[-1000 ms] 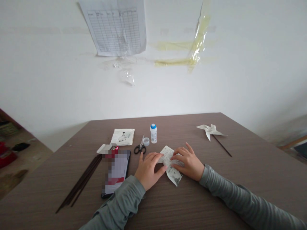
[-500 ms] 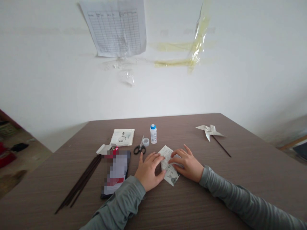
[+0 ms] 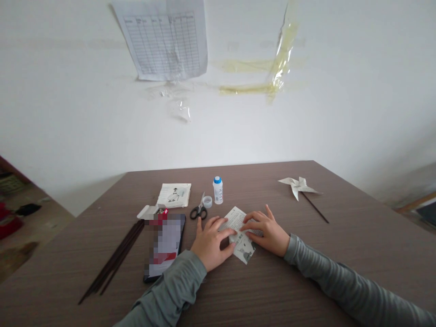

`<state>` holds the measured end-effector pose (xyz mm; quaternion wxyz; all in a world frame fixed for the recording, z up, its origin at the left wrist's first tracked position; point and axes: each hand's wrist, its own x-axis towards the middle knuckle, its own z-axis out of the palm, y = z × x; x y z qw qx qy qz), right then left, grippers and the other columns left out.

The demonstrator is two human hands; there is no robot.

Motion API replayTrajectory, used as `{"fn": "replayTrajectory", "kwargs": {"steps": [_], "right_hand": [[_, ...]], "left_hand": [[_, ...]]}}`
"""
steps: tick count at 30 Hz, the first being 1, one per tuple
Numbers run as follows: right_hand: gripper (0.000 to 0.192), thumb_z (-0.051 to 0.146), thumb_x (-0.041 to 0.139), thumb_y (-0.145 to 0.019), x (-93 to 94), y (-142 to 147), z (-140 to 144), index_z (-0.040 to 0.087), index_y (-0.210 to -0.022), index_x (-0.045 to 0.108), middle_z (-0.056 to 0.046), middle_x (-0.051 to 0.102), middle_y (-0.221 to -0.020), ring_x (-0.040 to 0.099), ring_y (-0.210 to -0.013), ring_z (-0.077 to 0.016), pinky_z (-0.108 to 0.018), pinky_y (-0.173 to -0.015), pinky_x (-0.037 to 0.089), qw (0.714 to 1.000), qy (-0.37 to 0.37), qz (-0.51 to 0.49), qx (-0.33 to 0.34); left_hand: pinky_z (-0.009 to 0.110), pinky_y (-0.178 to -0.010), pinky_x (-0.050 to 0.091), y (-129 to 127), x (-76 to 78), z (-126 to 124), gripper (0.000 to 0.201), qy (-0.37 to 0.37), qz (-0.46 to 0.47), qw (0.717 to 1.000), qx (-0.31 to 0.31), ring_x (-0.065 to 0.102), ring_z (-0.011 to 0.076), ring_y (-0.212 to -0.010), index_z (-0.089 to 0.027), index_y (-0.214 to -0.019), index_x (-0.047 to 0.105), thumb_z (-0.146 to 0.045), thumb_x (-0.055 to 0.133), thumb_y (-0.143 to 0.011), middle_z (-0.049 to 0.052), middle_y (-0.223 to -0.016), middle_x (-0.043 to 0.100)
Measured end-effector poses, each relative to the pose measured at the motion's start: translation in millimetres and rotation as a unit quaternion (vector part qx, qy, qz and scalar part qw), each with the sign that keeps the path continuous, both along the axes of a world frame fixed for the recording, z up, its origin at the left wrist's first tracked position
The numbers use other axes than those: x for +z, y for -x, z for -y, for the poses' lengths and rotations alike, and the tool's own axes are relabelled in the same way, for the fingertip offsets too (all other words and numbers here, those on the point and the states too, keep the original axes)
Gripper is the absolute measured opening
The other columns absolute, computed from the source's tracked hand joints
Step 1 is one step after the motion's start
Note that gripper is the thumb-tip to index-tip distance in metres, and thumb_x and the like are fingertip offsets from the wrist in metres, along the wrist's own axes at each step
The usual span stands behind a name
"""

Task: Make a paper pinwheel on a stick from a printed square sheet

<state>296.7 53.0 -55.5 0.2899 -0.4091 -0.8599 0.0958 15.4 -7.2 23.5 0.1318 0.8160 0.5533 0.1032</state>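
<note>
Printed paper sheet (image 3: 242, 238), one, lies flat on the counter (image 3: 306, 281) at lower centre of frame, pinned under both hands. Left hand (image 3: 210, 243) flat on its left edge, fingers spread, grip open and pressing, not pinching. Right hand (image 3: 265, 231) flat on the right half, fingers pointing left, grip open too. Fingertips of the two hands nearly meet over the sheet. Grey sleeves on both arms.

Above the hands, centre frame: one pair of black scissors (image 3: 198, 210), one small tape roll (image 3: 207, 201) just beside it, one white bottle with blue cap (image 3: 218, 190). Left of those: one stack of printed paper (image 3: 174, 195), one small white box (image 3: 147, 211), one phone (image 3: 165, 245) with screen blurred out, a bundle of dark sticks (image 3: 114, 261), count unclear. Right of frame: one paper pinwheel (image 3: 298, 185) on a dark stick, lying down.

Print on the sheet too small to read; part of it hidden by the hands. Red item near the box mostly hidden.

Counter is brown wood grain. White wall behind, one table chart (image 3: 165, 41) taped up, yellowed tape strips (image 3: 269, 72) upper centre. Floor clutter at left edge blurred.
</note>
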Motion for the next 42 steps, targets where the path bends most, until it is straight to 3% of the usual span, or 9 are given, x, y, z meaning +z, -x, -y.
{"fn": "replayTrajectory", "kwargs": {"steps": [5, 14, 21, 27, 33, 38, 42], "right_hand": [[0.028, 0.036, 0.087, -0.112, -11.7, -1, -4, 0.052, -0.130, 0.101, -0.008, 0.096, -0.136, 0.093, -0.134, -0.0481, -0.103, -0.151, 0.034, 1.000, 0.008, -0.010, -0.007], [0.035, 0.038, 0.089, -0.115, 29.7, -4, 15, 0.060, -0.140, 0.102, -0.008, 0.093, -0.145, 0.091, -0.137, -0.0435, -0.093, -0.155, 0.038, 0.998, 0.009, 0.058, 0.027], [0.029, 0.038, 0.088, -0.118, 33.5, -6, 7, 0.052, -0.137, 0.104, -0.010, 0.092, -0.146, 0.085, -0.147, -0.0475, -0.110, -0.144, 0.036, 0.994, 0.085, 0.063, 0.020], [0.025, 0.033, 0.095, -0.111, 29.0, -9, 4, 0.052, -0.124, 0.106, -0.008, 0.096, -0.136, 0.092, -0.137, -0.0463, -0.097, -0.149, 0.046, 0.999, 0.039, 0.023, 0.030], [0.014, 0.033, 0.096, -0.111, 26.8, -11, 0, 0.042, -0.116, 0.104, -0.008, 0.098, -0.136, 0.093, -0.136, -0.0433, -0.102, -0.151, 0.033, 0.998, 0.050, 0.031, 0.035], [0.003, 0.035, 0.098, -0.110, 24.3, -14, -3, 0.037, -0.108, 0.100, -0.008, 0.098, -0.135, 0.093, -0.138, -0.0426, -0.101, -0.150, 0.034, 0.997, 0.069, 0.009, 0.037], [0.005, 0.039, 0.101, -0.107, 24.0, -16, -5, 0.038, -0.103, 0.097, -0.007, 0.099, -0.137, 0.092, -0.143, -0.0483, -0.105, -0.150, 0.028, 0.994, 0.099, -0.007, 0.032]], "left_hand": [[0.104, -0.152, 0.024, 3, -4.7, -1, 0.035, -0.013, 0.005, 1.000, 0.000, 0.065, 0.0548, -0.180, -0.042, -0.147, 0.101, -0.036, 0.095, -0.113, 0.014, -0.184, 0.082], [0.105, -0.153, 0.018, 8, -19.8, -8, 0.039, 0.005, 0.014, 1.000, 0.006, 0.061, 0.0566, -0.184, -0.047, -0.149, 0.101, -0.043, 0.099, -0.110, 0.012, -0.188, 0.079], [0.105, -0.152, 0.020, 11, -29.8, -10, 0.039, -0.007, 0.021, 1.000, 0.001, 0.062, 0.0556, -0.183, -0.046, -0.148, 0.101, -0.044, 0.100, -0.109, 0.012, -0.188, 0.080], [0.103, -0.152, 0.026, 10, -20.5, -6, 0.039, -0.011, 0.023, 1.000, 0.004, 0.065, 0.0559, -0.180, -0.042, -0.145, 0.102, -0.040, 0.102, -0.106, 0.014, -0.184, 0.082], [0.105, -0.151, 0.026, 8, -4.1, -2, 0.044, 0.013, 0.018, 1.000, -0.001, 0.063, 0.0556, -0.181, -0.044, -0.149, 0.099, -0.042, 0.103, -0.105, 0.014, -0.186, 0.080], [0.106, -0.152, 0.024, 8, 0.0, -2, 0.050, 0.026, 0.024, 0.999, 0.006, 0.063, 0.0562, -0.181, -0.041, -0.154, 0.095, -0.043, 0.103, -0.104, 0.013, -0.185, 0.081], [0.105, -0.153, 0.024, 8, 0.4, -3, 0.057, 0.026, 0.032, 0.999, 0.013, 0.064, 0.0561, -0.181, -0.040, -0.158, 0.093, -0.045, 0.105, -0.102, 0.014, -0.184, 0.082]]}}
